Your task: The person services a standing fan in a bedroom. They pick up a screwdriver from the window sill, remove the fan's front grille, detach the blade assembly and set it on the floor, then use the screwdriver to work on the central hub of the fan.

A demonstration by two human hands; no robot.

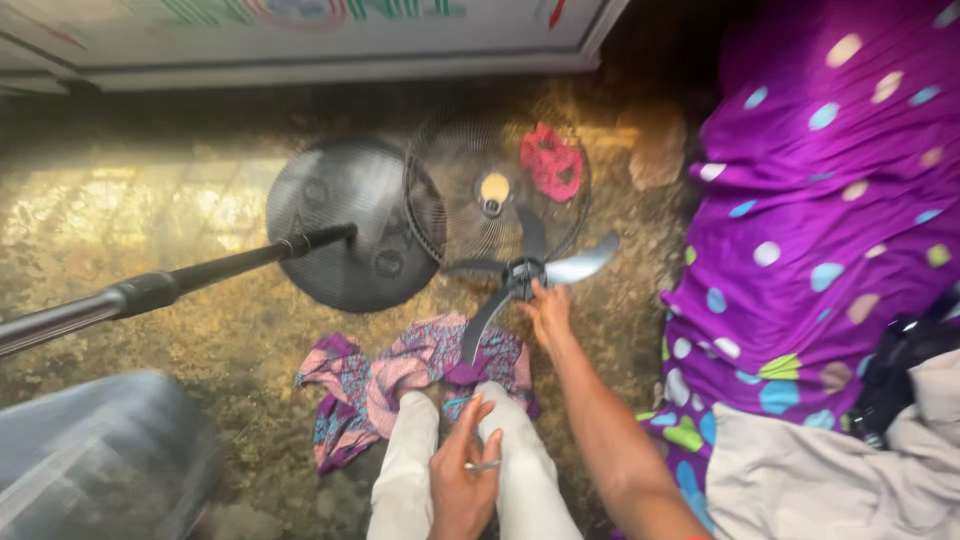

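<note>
1. The fan blade (525, 272), three dark vanes on a hub, rests on the floor under the right hand (548, 312), whose fingers grip its hub.
2. The left hand (463, 490), nearer the body, pinches a small metal piece (482, 466).
3. Beyond the right hand lies a wire fan guard (497, 185) with a red rag (551, 162).
4. To the left, the round fan base (345, 225) and pole (150, 292).
5. A patterned cloth (400, 375) lies between the hands.

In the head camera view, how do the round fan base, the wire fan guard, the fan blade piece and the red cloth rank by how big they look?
1. Fan base and wire fan guard: too alike to rank.
2. Fan blade piece, touched by the right hand.
3. Red cloth, smallest.
</note>
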